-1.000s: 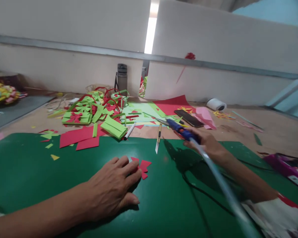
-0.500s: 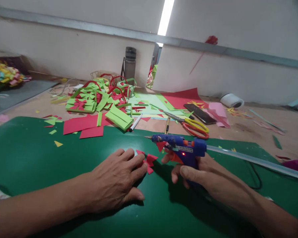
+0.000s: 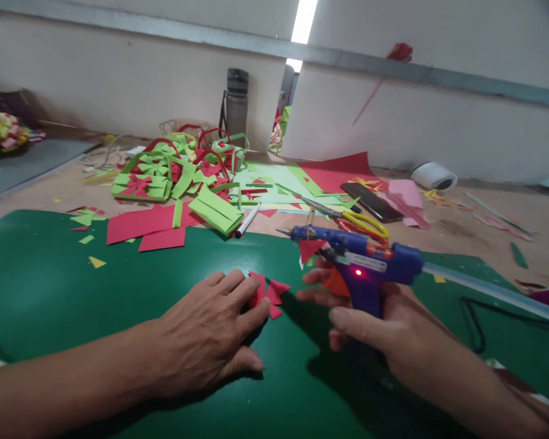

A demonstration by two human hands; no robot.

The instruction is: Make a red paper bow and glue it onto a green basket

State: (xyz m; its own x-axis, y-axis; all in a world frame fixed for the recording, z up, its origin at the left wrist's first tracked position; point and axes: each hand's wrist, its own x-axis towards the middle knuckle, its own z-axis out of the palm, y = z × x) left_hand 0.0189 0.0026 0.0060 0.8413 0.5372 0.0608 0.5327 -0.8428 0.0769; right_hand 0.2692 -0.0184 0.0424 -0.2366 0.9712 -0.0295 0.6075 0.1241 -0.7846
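Note:
My right hand is wrapped around a blue hot glue gun, raised above the green mat. Its nozzle points left and a red light glows on its side. A long clear glue stick sticks out of the back. Under the nozzle shows a small red paper piece; whether it clings to the gun I cannot tell. My left hand lies flat on the mat, thumb apart, its fingertips on a red paper bow and partly hiding it.
Behind the mat lie folded green paper pouches, a heap of green and red paper bags, red paper sheets, a marker, scissors and a phone. A grey bottle stands by the wall.
My right hand has shifted the glue gun right and slightly up, its nozzle away from the red bow. My left hand stays nearly in place, with more of the bow showing. The view has tilted slightly.

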